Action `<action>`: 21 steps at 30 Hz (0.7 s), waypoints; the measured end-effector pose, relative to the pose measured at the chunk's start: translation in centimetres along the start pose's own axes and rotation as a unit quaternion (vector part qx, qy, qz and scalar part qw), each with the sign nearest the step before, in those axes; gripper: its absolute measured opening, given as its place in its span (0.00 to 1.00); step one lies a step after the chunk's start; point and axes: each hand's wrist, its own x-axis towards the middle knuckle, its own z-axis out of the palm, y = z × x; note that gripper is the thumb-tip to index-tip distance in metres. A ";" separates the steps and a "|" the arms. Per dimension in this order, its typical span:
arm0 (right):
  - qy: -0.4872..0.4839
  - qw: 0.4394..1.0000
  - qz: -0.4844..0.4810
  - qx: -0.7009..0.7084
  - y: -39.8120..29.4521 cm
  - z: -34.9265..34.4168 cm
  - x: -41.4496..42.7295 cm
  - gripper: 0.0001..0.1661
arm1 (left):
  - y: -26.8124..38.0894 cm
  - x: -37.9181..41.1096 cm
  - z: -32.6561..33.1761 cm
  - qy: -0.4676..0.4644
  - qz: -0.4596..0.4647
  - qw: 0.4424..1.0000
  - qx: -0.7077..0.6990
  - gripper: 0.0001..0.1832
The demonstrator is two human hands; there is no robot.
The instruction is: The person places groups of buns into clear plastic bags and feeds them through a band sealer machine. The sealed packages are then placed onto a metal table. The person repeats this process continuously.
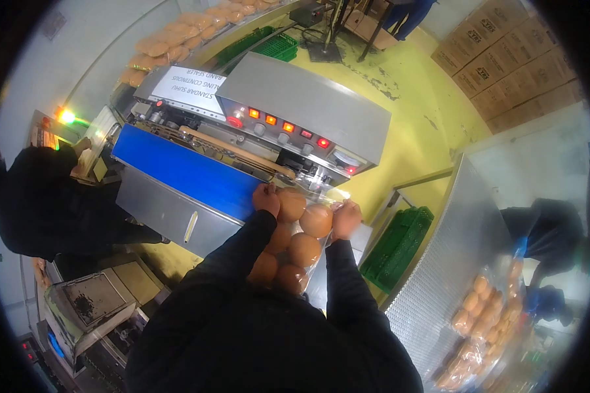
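Observation:
A clear plastic bag of round brown buns [304, 249] lies before me at the right end of a continuous band sealer [305, 108]. My left hand [267, 200] grips the bag's left upper corner, beside the end of the blue conveyor belt [187, 169]. At the opposite corner, my right hand [348, 219] pinches the bag's edge. Between my hands the bag's flat mouth is stretched near the sealer's inlet. Several buttons on the sealer's front panel glow orange and red. My forearms and body hide the lower end of the bag.
To the right stands a metal table [432, 275] with bagged buns [477, 314] on it. A green crate [398, 248] sits beside that table. More bagged buns [191, 29] line the back. Cardboard boxes [516, 64] are stacked far right. A co-worker [44, 196] is at the left.

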 end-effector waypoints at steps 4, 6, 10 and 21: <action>0.016 0.989 -0.080 -0.123 2.2 2.2 0.0 0.17 | -3.8 3.1 -0.8 0.019 0.082 0.996 0.000 0.16; 0.048 0.987 -0.082 -0.132 0.7 3.6 -0.8 0.21 | -3.3 3.8 -1.4 0.022 0.071 0.997 0.011 0.17; 0.015 0.997 -0.015 -0.077 -0.5 7.5 -2.6 0.13 | -5.1 6.8 -4.4 0.031 0.106 0.992 -0.064 0.14; -0.017 0.999 0.015 0.032 -3.0 2.6 -5.4 0.06 | -3.7 -8.2 -14.4 -0.457 0.524 0.670 0.259 0.16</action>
